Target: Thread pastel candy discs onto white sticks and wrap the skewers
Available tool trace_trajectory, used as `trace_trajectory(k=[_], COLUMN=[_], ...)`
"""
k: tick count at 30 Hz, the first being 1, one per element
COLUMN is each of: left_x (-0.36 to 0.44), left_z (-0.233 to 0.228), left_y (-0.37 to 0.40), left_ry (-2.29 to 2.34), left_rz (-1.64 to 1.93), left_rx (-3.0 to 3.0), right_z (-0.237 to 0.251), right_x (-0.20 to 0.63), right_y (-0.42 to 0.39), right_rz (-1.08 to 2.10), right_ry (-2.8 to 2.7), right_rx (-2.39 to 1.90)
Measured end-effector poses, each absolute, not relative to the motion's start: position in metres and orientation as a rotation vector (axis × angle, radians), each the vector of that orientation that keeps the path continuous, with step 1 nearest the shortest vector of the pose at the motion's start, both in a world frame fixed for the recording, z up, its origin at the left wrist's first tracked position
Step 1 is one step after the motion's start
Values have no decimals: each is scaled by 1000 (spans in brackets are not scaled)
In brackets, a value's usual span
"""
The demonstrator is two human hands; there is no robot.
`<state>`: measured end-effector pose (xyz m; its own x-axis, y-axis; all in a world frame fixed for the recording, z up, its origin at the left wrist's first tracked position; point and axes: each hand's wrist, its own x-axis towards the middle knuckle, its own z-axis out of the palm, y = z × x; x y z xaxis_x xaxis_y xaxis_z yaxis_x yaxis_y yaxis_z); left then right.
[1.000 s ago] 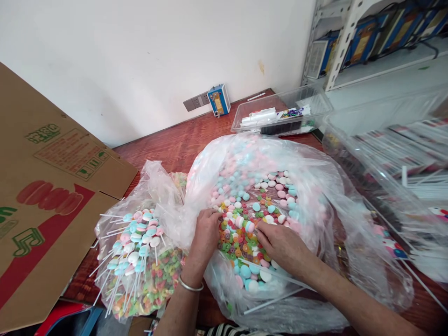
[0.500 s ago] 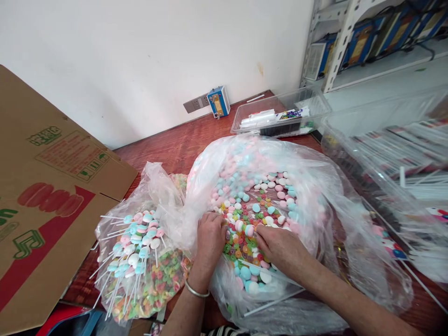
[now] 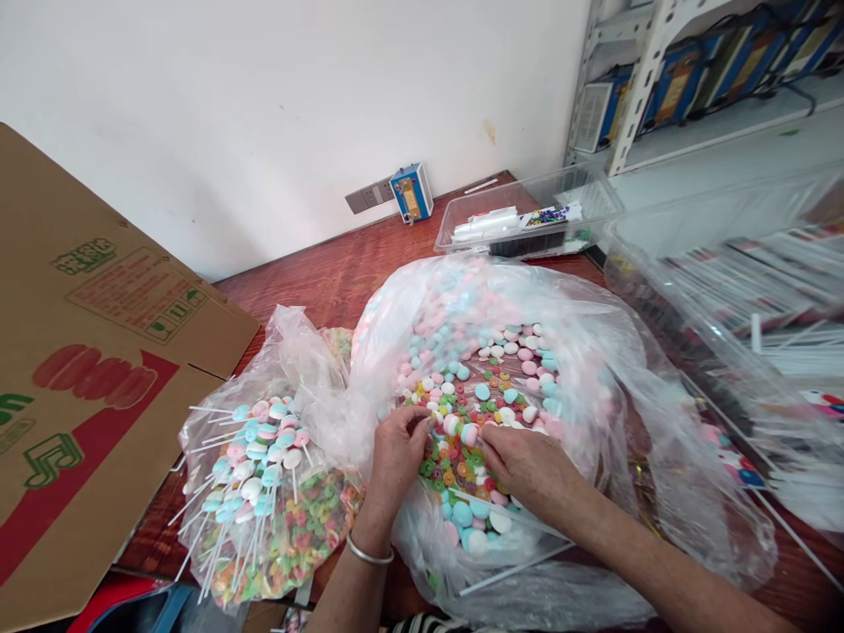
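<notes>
While both rest in the candy bag (image 3: 593, 369) | left hand (image 3: 396, 453) pinching candies (image 3: 454, 457) | right hand (image 3: 527, 466) loosely curled beside them

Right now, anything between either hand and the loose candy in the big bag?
Nothing visible. The left hand and right hand are inside the open big bag, fingertips directly on the loose candy.

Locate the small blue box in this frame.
The small blue box stands at the far table edge against the white wall, beside the wall socket, left of the clear tray.
</notes>
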<state>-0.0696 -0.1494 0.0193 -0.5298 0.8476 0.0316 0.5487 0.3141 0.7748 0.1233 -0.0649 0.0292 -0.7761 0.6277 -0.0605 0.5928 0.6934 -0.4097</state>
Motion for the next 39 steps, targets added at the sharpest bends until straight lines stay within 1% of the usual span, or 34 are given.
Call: trace_trajectory(k=[6, 9, 11, 13, 17, 19, 24, 30, 32, 34, 36, 39], left_x=[-71, -73, -76, -78, -77, -75, -75, -75, -73, -71, -72, -75], left_z=[23, 27, 29, 29, 26, 24, 23, 23, 23, 24, 27, 31], left_y=[-145, -146, -147, -147, -145, -143, -143, -141, -140, -140, -139, -139], left_ry=[2081, 2054, 2125, 2198, 2207, 2252, 2291, 2244, 2274, 2245, 2101, 1816], left_rz=[1110, 1106, 1107, 1034, 706, 646, 819, 648, 742, 970, 1202, 1370], left_rx=[1064, 1061, 1162, 1393, 1827, 1879, 1754, 1883, 1800, 1539, 1163, 758], right_z=[31, 32, 33, 35, 37, 37, 36, 37, 37, 36, 37, 39], right_x=[124, 123, 123, 124, 127, 128, 130, 129, 128, 128, 128, 128], right_y=[-66, -64, -60, -55, -49, -48, -48, -49, -50, -50, -51, -52], right_rz=[689, 764, 843, 917, 938, 908, 886, 897, 888, 882, 888, 903], right_ry=[-2790, -2759, -2728, -2689, -2639, -2637, -2632, -2644, -2658, -2676, -2688, -2692], right_rx=[-1013, -1019, -1021, -1030, -1058, -1066, -1071, -1071, -1075, -1080, -1074, -1053])
